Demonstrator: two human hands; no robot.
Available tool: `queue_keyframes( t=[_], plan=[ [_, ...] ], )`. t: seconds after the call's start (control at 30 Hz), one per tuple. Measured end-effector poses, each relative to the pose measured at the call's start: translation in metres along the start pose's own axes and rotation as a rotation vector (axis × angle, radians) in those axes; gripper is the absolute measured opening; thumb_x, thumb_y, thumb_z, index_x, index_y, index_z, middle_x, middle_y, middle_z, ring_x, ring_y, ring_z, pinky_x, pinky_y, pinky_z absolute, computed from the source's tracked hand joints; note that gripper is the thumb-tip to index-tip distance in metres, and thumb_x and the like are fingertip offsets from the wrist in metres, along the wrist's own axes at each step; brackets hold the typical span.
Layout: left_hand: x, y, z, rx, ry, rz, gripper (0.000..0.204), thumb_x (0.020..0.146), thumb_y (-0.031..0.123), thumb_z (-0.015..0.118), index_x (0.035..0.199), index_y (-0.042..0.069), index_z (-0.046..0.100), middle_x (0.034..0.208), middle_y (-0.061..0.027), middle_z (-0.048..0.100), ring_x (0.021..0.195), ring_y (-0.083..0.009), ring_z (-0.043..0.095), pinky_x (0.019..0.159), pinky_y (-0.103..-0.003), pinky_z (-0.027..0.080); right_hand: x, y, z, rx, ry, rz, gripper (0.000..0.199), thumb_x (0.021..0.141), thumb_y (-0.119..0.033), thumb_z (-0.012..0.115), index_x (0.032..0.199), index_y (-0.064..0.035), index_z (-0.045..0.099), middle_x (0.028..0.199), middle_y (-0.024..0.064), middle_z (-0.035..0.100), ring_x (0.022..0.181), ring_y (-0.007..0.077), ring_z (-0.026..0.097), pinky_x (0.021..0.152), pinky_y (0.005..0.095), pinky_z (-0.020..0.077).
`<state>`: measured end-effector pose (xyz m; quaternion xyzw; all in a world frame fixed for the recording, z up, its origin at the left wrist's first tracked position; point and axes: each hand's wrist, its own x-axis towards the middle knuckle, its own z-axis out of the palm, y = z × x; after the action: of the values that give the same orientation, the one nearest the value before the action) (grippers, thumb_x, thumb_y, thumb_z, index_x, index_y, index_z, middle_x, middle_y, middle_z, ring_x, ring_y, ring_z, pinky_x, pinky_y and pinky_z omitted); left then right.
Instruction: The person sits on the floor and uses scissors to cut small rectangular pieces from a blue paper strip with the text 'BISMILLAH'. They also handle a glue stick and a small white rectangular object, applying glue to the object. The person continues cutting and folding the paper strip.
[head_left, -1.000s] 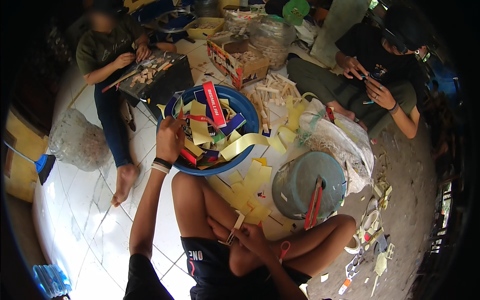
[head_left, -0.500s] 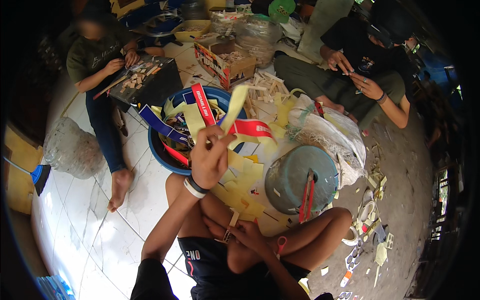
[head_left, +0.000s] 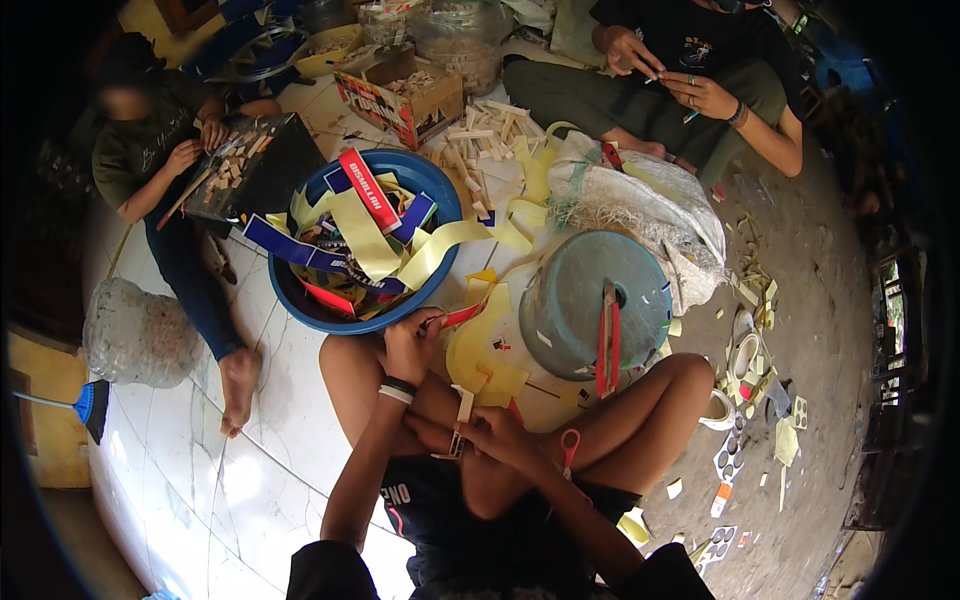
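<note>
My left hand (head_left: 405,345) is closed in a pinch on one end of a red paper strip (head_left: 462,315), just off the near rim of the blue tub (head_left: 290,300). The strip's far part runs up to the right, over yellow paper on the floor. Against my crossed legs, my right hand (head_left: 495,437) has its fingers closed on a small pale wooden piece (head_left: 465,405). Part of that piece is covered by the fingers. Loose red, blue and yellow strips fill the tub, one red strip (head_left: 368,192) standing up at its back.
Right of the yellow paper (head_left: 485,350) stands an upturned round bucket (head_left: 560,320) with red-handled scissors (head_left: 608,350) on top. Behind it lies a white sack (head_left: 650,210). Beyond the tub are wooden sticks (head_left: 490,135) and a cardboard box (head_left: 430,110). Two other people sit at far left and far right.
My left hand has come down from above the tub toward my lap, bringing the red strip with it. My right hand stays at my legs with the wooden piece. The view has shifted.
</note>
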<state>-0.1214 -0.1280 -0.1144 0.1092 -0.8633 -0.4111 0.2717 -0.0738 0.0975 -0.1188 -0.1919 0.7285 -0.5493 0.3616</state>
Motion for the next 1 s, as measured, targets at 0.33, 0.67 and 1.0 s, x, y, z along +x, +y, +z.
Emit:
queue_keyframes(
  t=[0.33, 0.67, 1.0],
  plan=[
    [-0.013, -0.023, 0.001, 0.210, -0.063, -0.262, 0.021, 0.092, 0.011, 0.072, 0.112, 0.006, 0.076, 0.096, -0.0125, 0.078, 0.081, -0.0291, 0.076, 0.075, -0.039, 0.059, -0.001, -0.002, -0.001, 0.005, -0.014, 0.018, 0.029, 0.099, -0.028, 0.073, 0.091, -0.0009, 0.071, 0.062, 0.0023, 0.067, 0.053, 0.0084, 0.063, 0.052, 0.0253, 0.0470],
    [-0.026, 0.045, -0.024, 0.329, -0.008, -0.056, 0.014, 0.093, 0.012, 0.066, 0.102, 0.007, 0.074, 0.095, -0.0134, 0.074, 0.085, -0.0351, 0.069, 0.078, -0.043, 0.052, 0.000, -0.002, 0.000, -0.009, 0.013, 0.035, 0.029, 0.098, -0.029, 0.073, 0.091, -0.0011, 0.071, 0.060, 0.0024, 0.065, 0.053, 0.0093, 0.063, 0.052, 0.0267, 0.0478],
    [0.094, -0.012, -0.041, 0.263, -0.053, -0.018, 0.027, 0.085, 0.011, 0.075, 0.109, 0.001, 0.071, 0.114, -0.0208, 0.070, 0.106, -0.0406, 0.067, 0.093, -0.045, 0.053, -0.002, -0.005, -0.005, 0.008, -0.048, 0.079, 0.033, 0.099, -0.032, 0.073, 0.089, 0.0001, 0.070, 0.065, 0.0047, 0.068, 0.060, 0.0114, 0.066, 0.055, 0.0278, 0.0506]
  ],
)
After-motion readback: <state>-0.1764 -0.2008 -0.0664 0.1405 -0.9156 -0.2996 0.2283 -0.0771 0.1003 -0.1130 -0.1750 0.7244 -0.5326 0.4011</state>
